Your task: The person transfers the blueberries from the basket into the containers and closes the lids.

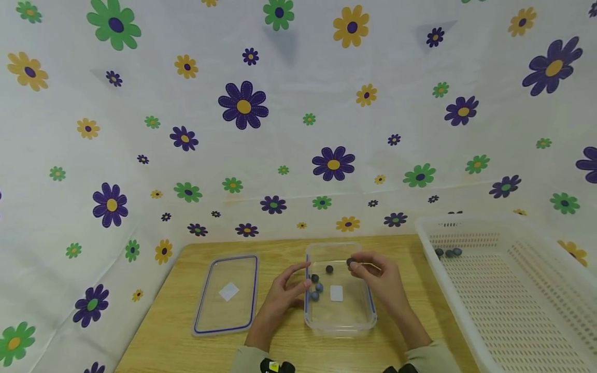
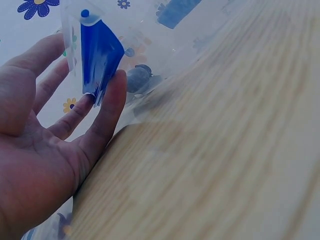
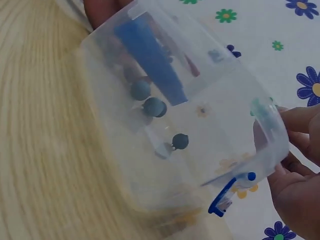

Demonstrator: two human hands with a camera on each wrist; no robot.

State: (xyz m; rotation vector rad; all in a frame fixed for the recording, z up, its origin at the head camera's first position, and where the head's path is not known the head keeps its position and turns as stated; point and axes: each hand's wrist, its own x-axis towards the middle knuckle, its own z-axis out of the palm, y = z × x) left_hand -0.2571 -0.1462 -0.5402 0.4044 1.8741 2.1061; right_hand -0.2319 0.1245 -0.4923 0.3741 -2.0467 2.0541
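A clear plastic food container (image 1: 340,327) with blue-edged side clips stands on the wooden table. Several blueberries (image 1: 319,286) lie inside it, mostly along the left wall, around a white square label (image 1: 336,293). My left hand (image 1: 280,294) rests at the container's left side, thumb and fingers spread around the blue clip (image 2: 100,55). Over the container's far right part, my right hand (image 1: 380,277) pinches a dark blueberry (image 1: 351,262) between thumb and fingertips. In the right wrist view that berry is hidden behind the container wall, while blueberries (image 3: 155,107) show through the plastic.
A clear lid (image 1: 219,316) with a blue seal lies flat to the left of the container. At the right stands a large white perforated basket (image 1: 527,290), with several blueberries (image 1: 450,253) in its far left corner. Flower-printed cloth (image 1: 289,129) hangs behind the table.
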